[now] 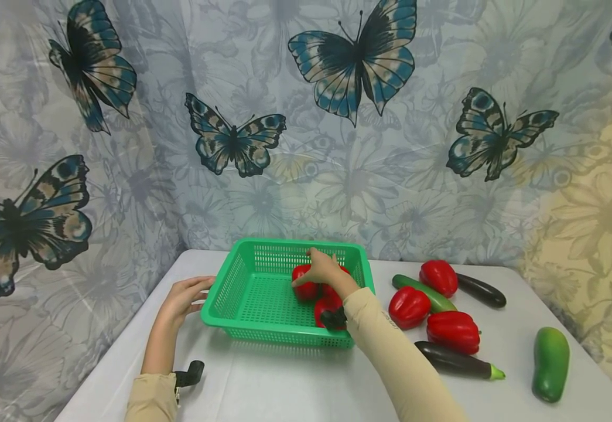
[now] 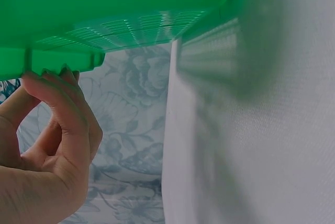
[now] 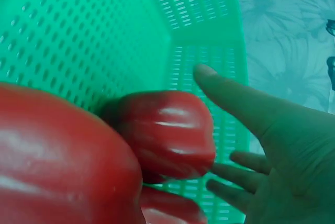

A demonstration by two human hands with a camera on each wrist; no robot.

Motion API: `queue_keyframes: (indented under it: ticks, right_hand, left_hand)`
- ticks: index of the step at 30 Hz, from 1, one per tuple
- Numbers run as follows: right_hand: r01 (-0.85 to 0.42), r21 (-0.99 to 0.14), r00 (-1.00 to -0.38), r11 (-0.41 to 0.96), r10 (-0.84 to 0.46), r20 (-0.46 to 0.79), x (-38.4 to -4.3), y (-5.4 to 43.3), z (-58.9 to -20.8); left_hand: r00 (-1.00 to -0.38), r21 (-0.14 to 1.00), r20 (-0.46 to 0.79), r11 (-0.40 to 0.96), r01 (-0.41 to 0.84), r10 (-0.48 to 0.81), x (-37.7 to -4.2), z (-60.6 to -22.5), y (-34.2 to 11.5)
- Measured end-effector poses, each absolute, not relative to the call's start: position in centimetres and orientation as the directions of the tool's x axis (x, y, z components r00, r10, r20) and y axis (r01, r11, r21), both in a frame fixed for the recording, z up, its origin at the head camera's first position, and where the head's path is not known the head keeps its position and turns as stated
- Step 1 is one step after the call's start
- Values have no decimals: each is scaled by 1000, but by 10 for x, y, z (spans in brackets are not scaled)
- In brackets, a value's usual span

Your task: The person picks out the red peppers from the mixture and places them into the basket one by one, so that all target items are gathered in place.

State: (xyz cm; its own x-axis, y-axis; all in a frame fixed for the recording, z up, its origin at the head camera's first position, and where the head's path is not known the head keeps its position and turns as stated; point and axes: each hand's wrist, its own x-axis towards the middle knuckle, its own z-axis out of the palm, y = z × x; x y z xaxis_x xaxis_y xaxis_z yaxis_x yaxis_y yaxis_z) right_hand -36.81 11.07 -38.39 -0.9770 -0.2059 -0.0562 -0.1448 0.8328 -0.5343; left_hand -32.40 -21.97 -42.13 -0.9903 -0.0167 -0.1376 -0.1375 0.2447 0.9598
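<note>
A green plastic basket with slotted walls stands on the white table. Red bell peppers lie at its right side, partly hidden by my right hand. That hand hovers over them with thumb and fingers spread, gripping nothing; in the right wrist view, a gap shows between the thumb and the nearest bell pepper. At the basket's left rim, my left hand has its fingertips against the edge from outside. The left wrist view shows these loosely bent fingers touching the rim from below.
Right of the basket lie more red bell peppers, a green cucumber, and two eggplants, one behind and one in front. A thick green vegetable lies near the right edge. Butterfly-printed cloth hangs behind the table.
</note>
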Motion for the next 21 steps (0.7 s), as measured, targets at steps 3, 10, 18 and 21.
queue_keyframes:
  ticks: [3, 10, 18, 21]
  right_hand:
    - [-150, -555, -976, 818, -212, -50, -365, 113, -383]
    - [-172, -618, -972, 767, -234, -20, -363, 121, -379]
    - [-209, -671, -966, 711, -255, 31, -356, 136, -369]
    - [-223, -682, -965, 697, -256, 54, -352, 144, -365]
  left_hand:
    - [-990, 959, -143, 243, -143, -19, -324, -422, -220]
    - [-990, 961, -142, 236, -143, -23, -323, -423, -221]
    - [-989, 963, -144, 228, -147, -27, -324, -422, -220]
    - [-989, 962, -143, 231, -145, -27, -324, -421, -219]
